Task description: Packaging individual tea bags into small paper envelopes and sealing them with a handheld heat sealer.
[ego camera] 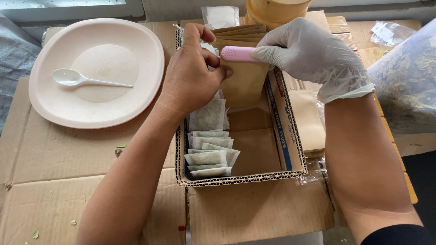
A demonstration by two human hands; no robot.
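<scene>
Head view, looking down at a brown paper pouch (245,84) held upright over the far end of an open cardboard box (254,179). The bare left hand (190,72) is closed on the pouch's upper left edge, thumb and fingers pinched together. The gloved right hand (313,56) is wrapped around a small pink sealer (238,53), which lies across the pouch's top edge and touches it. Inside the box, along its left wall, white filter sachets (209,149) of green leaf stand in an overlapping row; the right half shows bare cardboard floor. More brown pouches (306,120) lie stacked just right of the box. Left of the box, on flattened cardboard, rests a pale oval plate (54,109) bearing a white plastic spoon (72,78). At far right sits a clear bag of dried leaves (406,77).
</scene>
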